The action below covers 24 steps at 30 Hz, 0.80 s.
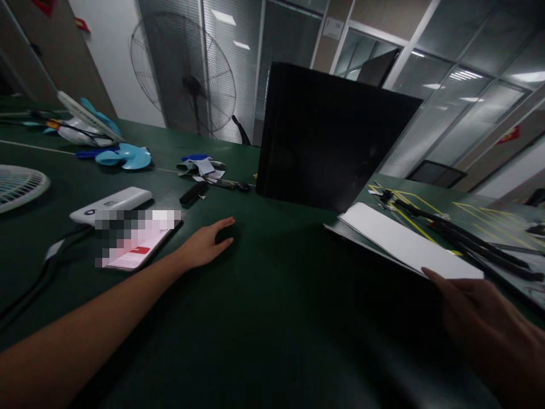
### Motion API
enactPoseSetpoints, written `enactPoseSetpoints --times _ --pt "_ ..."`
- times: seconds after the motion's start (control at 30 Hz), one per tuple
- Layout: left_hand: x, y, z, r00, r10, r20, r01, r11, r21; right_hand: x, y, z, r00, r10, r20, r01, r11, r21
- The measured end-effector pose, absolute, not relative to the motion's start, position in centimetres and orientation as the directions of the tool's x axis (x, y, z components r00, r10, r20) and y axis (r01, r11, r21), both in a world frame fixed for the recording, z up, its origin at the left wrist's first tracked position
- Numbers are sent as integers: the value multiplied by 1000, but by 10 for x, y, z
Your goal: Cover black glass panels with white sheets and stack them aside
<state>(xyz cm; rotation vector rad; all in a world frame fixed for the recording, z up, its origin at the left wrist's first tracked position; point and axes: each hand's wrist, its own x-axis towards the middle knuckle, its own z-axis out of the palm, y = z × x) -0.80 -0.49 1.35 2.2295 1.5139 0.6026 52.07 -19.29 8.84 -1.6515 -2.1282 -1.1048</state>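
My left hand (207, 243) reaches far out over the dark green table (272, 318). Its thumb and fingers curl in a C around a small dark patch; I cannot tell whether that is an object or a shadow. My right hand (489, 326) is at the lower right with fingers stretched out, and a fingertip touches the near corner of a long white sheet (404, 243). The sheet lies on a dark flat board (340, 232). A large black panel (332, 139) stands upright behind it.
Left of my left hand lie a pink-and-white card (136, 244), a white oblong device (113, 204), a black marker-like stick (193, 193) and cables (38, 278). Blue fan blades (123, 156), a white fan grille (17, 186), gloves (200, 166) and a standing fan (187, 79) are further back. Black rods (460, 238) lie at the right.
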Motion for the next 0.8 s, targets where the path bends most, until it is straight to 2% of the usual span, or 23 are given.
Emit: enactPoseSetpoints --times 0.1,0.2,0.3,0.43,0.57,0.7,0.8 --pt "-9 -5 13 332 933 136 774 -352 527 520 -179 97 -414 757 506 809 51 585" --pt "-10 -4 12 338 932 128 764 -351 541 526 -163 104 -401 795 456 765 16 644" --pt "-10 -4 11 341 931 134 754 -356 552 537 -145 108 -322 855 406 753 -29 658" --pt "-11 -4 12 340 930 137 751 -356 556 548 -119 114 -172 921 350 803 -74 591" --pt "-13 -3 10 346 926 149 736 -367 570 550 -98 126 -225 907 357 792 -44 609" --pt "-14 -3 8 349 922 166 726 -378 574 534 -99 139 -222 891 395 746 -106 657" --pt "-13 -2 8 336 928 162 716 -364 596 503 -126 136 -350 853 388 732 -10 681"
